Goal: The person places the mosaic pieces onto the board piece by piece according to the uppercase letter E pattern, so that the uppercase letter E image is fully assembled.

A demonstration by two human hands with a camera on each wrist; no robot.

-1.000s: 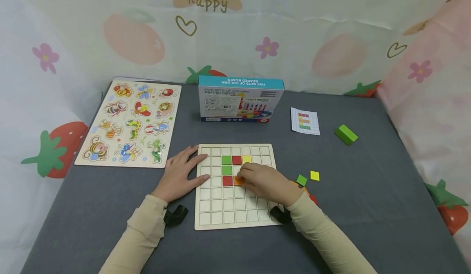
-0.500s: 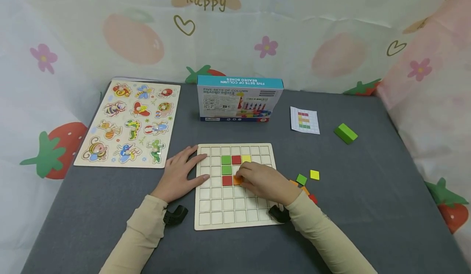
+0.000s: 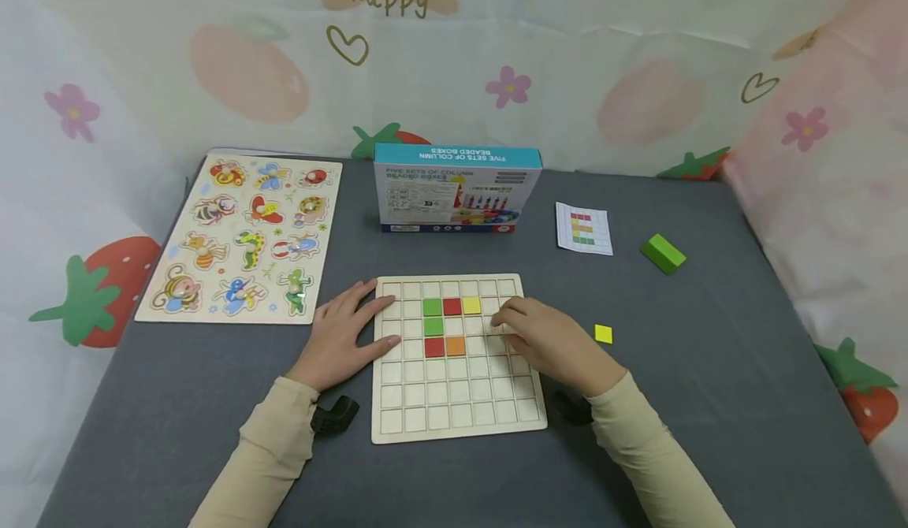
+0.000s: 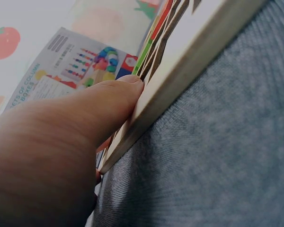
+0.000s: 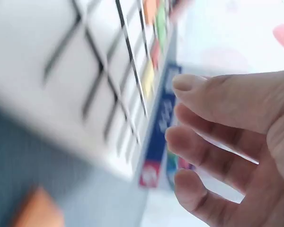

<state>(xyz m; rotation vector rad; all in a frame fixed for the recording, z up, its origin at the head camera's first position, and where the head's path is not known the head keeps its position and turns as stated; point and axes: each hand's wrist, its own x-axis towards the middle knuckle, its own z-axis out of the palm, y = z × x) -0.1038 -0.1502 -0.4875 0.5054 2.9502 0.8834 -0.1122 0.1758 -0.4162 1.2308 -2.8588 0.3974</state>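
A pale wooden grid board [image 3: 404, 422] lies in front of me. Its upper rows hold green tiles [image 3: 433, 326], red tiles [image 3: 434, 347], a yellow tile [image 3: 471, 306] and an orange tile [image 3: 455, 346]. My left hand [image 3: 345, 332] rests spread at the board's left edge, and in the left wrist view its thumb [image 4: 118, 94] lies on the rim. My right hand [image 3: 556, 343] is over the board's right side. In the right wrist view its fingers are loosely bent, with nothing between thumb and fingertips.
A loose yellow tile [image 3: 603, 333] lies right of the board; an orange tile [image 5: 40, 213] shows near it in the right wrist view. Further back are a blue-topped box [image 3: 457, 193], a pattern card [image 3: 584, 228], a green block [image 3: 663, 254] and an insect puzzle board [image 3: 241, 236].
My right hand has let go of the orange tile, which stays in its cell beside the red one, and has moved right, covering several loose tiles. The left hand stays put.
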